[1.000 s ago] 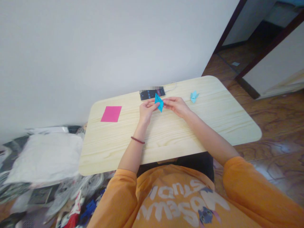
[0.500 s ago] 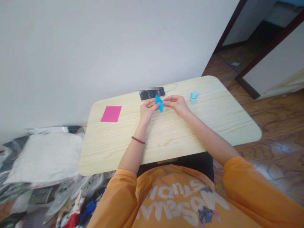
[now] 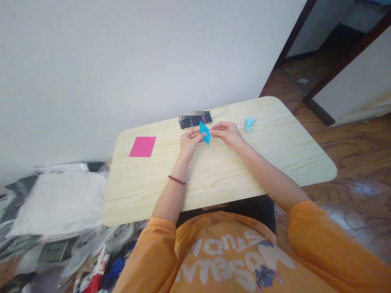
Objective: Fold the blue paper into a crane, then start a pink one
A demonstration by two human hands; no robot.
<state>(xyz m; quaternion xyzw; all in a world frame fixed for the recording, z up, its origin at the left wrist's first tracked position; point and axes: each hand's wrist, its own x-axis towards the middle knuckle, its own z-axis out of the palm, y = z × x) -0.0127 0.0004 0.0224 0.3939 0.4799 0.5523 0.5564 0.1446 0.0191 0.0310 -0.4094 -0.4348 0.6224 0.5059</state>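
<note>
A folded piece of blue origami paper, diamond-shaped with pointed ends, is held up over the middle of the table. My left hand pinches its left side, thumb on the front face and fingers behind. At the paper's right corner, the thumb and forefinger of my right hand are pinched together on its edge. A light blue folded paper figure lies to the right of my right hand. Left of my left hand, a pink square sheet of paper lies flat.
Behind my hands a phone lies on the wooden table, its white cable running right. The wall stands at the table's back edge. A white bag and assorted clutter sit low on the left; a doorway opens at right.
Almost nothing differs. Both hands keep their places around the blue paper, with only a very slight shift of the fingers at its right corner.
</note>
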